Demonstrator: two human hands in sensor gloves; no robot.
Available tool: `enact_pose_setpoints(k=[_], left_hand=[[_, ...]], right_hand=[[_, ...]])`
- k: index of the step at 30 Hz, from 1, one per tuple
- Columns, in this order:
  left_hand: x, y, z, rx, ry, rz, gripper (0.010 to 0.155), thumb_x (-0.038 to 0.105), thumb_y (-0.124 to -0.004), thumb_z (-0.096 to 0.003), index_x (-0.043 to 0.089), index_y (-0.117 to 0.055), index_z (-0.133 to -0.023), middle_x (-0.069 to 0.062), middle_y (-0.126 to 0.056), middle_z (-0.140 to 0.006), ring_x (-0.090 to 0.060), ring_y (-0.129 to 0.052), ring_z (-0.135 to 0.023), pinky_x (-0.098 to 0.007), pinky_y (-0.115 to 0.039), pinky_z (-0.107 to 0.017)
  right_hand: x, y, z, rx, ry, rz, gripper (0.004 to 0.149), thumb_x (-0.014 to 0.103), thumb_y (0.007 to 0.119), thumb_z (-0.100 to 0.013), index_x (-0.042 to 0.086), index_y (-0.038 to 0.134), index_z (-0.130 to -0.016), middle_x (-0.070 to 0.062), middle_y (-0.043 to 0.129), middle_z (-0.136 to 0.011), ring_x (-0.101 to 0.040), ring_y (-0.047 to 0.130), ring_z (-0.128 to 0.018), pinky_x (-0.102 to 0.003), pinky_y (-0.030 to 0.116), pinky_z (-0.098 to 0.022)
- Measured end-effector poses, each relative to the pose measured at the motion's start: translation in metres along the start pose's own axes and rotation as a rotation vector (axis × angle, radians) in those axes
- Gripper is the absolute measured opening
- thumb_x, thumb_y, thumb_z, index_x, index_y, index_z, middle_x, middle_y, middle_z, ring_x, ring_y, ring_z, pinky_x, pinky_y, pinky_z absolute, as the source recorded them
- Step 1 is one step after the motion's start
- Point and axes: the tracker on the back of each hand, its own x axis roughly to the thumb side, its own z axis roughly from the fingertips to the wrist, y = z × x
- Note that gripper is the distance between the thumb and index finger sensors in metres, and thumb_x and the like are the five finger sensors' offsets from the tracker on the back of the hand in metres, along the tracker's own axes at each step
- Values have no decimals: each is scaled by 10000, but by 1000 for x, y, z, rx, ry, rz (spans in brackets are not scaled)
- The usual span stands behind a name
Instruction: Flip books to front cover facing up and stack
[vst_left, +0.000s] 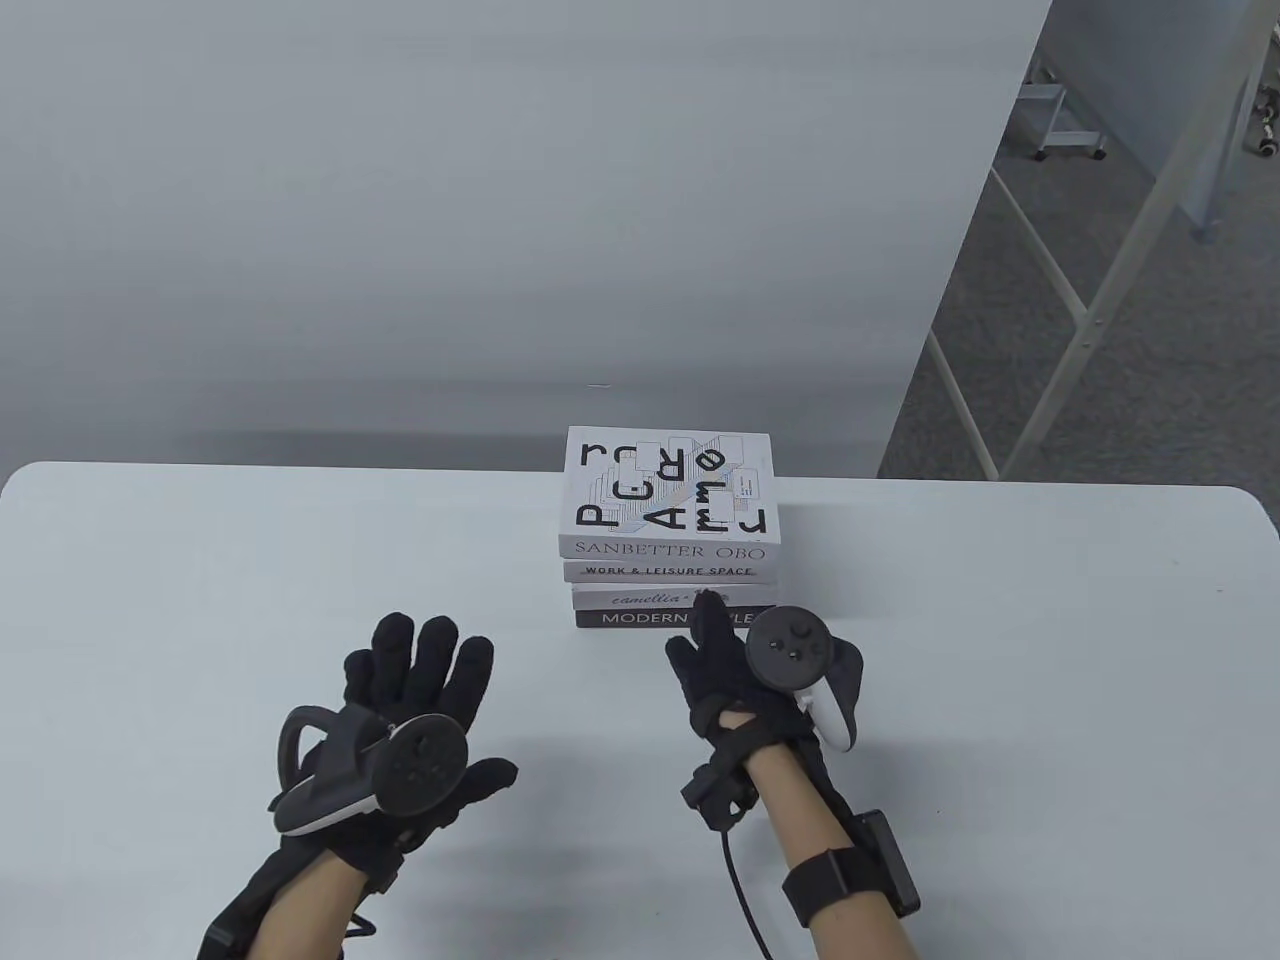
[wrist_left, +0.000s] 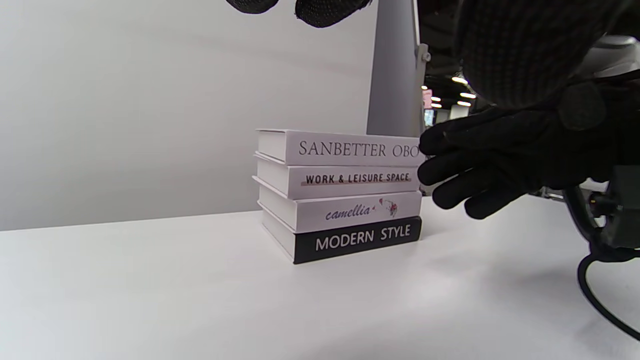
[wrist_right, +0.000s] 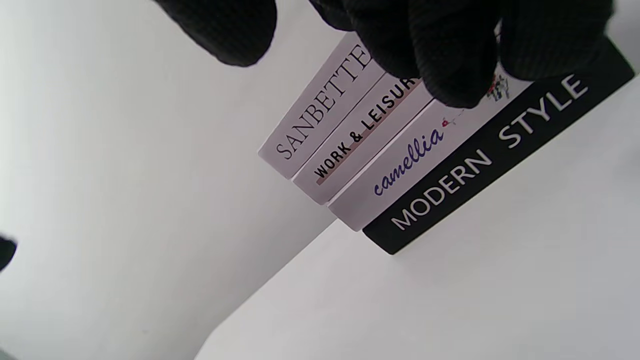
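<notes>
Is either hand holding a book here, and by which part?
Nothing is held. The left hand lies open on the table; the right hand's fingers reach toward the spines of the book stack, no grip.

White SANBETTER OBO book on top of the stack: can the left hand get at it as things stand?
Probably yes: the white SANBETTER OBO book lies uncovered, the left hand is free, bare table between them.

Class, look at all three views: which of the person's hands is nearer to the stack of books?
Right. The right hand reaches the stack of books, its fingers at the spines. The left hand hovers open over the table, off to the stack's left.
</notes>
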Motion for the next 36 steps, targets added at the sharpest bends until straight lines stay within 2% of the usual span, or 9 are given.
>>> enact_pose_setpoints(k=[7, 16, 21, 25, 31, 36], left_hand=[[9, -17, -8, -43, -20, -24, 984, 658, -716, -430, 71, -312, -1108, -312, -235, -1092, -647, -188, -924, -764, -351, -629], [11, -30, -13, -36, -2, -75, 975, 655, -680, -446, 67, -265, -1104, -308, -189, -1086, -643, -165, -924, -759, -344, -634], [9, -36, -16, -40, 10, -79, 978, 658, -669, -450, 66, -241, -1101, -307, -169, -1082, -643, -153, -924, -759, -338, -636], [10, -40, -18, -47, 16, -93, 981, 658, -665, -450, 64, -231, -1099, -307, -158, -1080, -642, -145, -922, -759, -334, -636], [14, -41, -19, -35, 2, -124, 985, 661, -660, -452, 64, -218, -1099, -307, -145, -1079, -640, -138, -924, -760, -330, -639], [14, -41, -19, -37, -3, -117, 983, 661, -659, -452, 65, -222, -1099, -305, -147, -1080, -641, -136, -924, -759, -329, -639]], right_hand=[[12, -4, 47, 13, -155, 336, 749, 441, 696, -546, 22, 374, -1076, -410, 487, -1029, -644, 645, -852, -760, 584, -514], [-9, -23, 90, -52, -153, 640, 816, 506, 706, -539, 30, 344, -1093, -394, 420, -1075, -680, 534, -901, -816, 474, -534], [-34, -40, 102, -58, -109, 717, 856, 536, 717, -525, 25, 331, -1094, -395, 403, -1082, -684, 519, -912, -830, 439, -539], [-47, -59, 106, -71, -72, 698, 888, 574, 706, -525, 24, 312, -1099, -396, 375, -1092, -696, 491, -919, -840, 412, -543], [-37, -73, 111, -87, -85, 688, 920, 620, 676, -530, 32, 271, -1109, -388, 313, -1111, -700, 387, -947, -865, 330, -534], [-30, -68, 112, -62, -110, 704, 926, 633, 664, -532, 31, 266, -1111, -393, 294, -1111, -704, 360, -948, -868, 315, -529]])
